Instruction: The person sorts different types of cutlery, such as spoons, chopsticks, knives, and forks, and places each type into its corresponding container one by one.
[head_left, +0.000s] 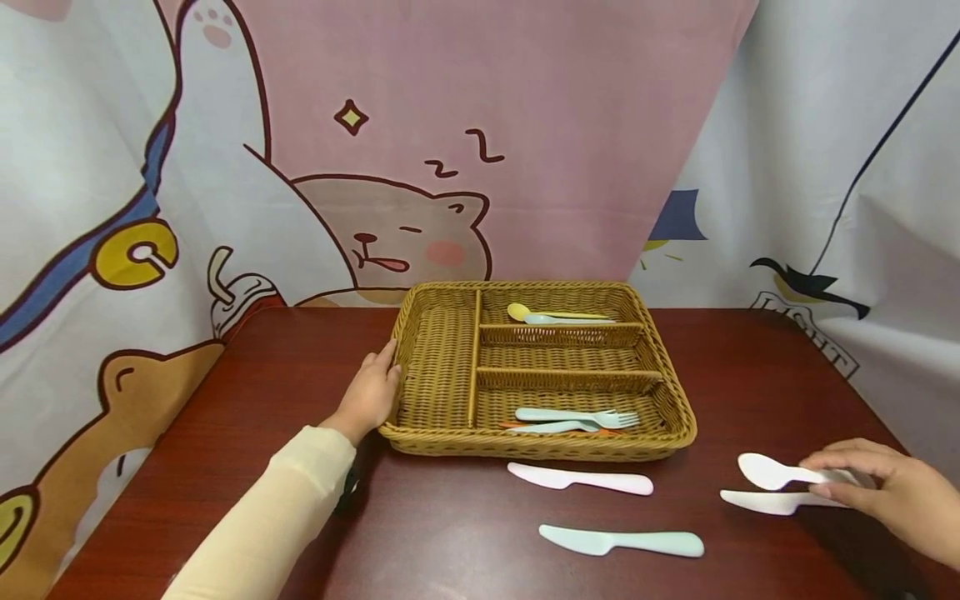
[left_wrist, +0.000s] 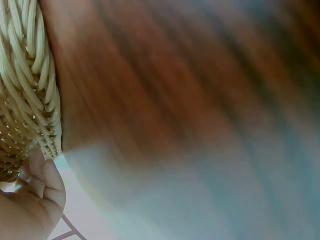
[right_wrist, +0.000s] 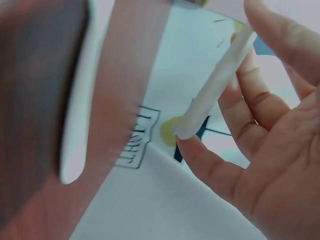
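Note:
My left hand [head_left: 370,393] holds the left side of a brown wicker cutlery basket [head_left: 536,447]. In the left wrist view its fingers [left_wrist: 52,182] bend against the woven wall [left_wrist: 37,75]. At the right, my right hand [head_left: 892,492] pinches a white spoon [head_left: 767,472] by its handle, bowl pointing left. The right wrist view shows the spoon's handle [right_wrist: 215,85] between thumb and fingers, above the table. Just below the spoon lies a white knife [head_left: 765,502], its handle partly hidden by the hand.
A pale pink knife [head_left: 581,479] and a mint green knife [head_left: 622,542] lie before the basket. Its back compartment holds a yellow spoon [head_left: 517,312] and a light blue spoon [head_left: 536,319]. The front compartment holds a pale fork [head_left: 577,416] and other cutlery. A printed curtain [head_left: 570,142] hangs behind.

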